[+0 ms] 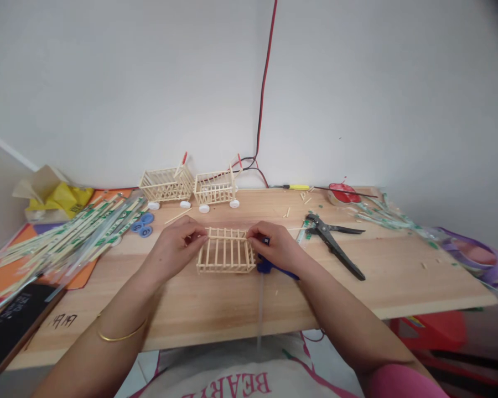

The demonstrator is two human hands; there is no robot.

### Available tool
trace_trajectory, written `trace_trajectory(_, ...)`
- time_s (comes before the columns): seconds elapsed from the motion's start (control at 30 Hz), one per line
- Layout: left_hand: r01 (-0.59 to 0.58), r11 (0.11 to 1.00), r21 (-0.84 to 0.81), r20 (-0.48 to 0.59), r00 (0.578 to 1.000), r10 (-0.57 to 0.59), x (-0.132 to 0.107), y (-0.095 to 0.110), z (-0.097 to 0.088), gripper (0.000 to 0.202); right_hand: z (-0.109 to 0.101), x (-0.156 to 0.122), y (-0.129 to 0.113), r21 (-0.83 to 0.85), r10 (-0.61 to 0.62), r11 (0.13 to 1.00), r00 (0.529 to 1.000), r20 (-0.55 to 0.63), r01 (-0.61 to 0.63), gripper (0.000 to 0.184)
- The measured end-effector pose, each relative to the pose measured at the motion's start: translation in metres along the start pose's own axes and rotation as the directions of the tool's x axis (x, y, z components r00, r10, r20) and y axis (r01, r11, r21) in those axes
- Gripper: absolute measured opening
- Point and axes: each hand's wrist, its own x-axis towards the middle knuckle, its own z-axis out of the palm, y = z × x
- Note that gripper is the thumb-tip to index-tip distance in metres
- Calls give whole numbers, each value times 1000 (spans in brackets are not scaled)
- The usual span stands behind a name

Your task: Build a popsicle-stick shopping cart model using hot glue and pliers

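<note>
Stick basket (226,250) sits mid-desk (216,304), near front edge. Left hand (175,247) pinches its left top rim; right hand (276,247) pinches right top rim, grip closed on sticks. Blue object (265,267) lies under right hand. Pliers (334,241) to right. Two finished carts (188,185) stand behind. Chopstick packs (74,232) at left.

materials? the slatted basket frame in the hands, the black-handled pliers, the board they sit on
Slatted basket frame, held between left hand and right hand: pale, unfinished wooden sticks, apparently bamboo. Black-handled pliers: dark metal jaws; the handle grips look plastic or rubber-coated. Light board: wood or wood-look laminate, with visible grain lines and a matte finish.
</note>
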Motion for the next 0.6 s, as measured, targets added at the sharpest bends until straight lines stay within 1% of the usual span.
trace_trajectory(0.6,1,1000,-12,-4,1000,-1,1,2,0,14,0,0,-2,-17,-20,1000,1000,-12,20,14)
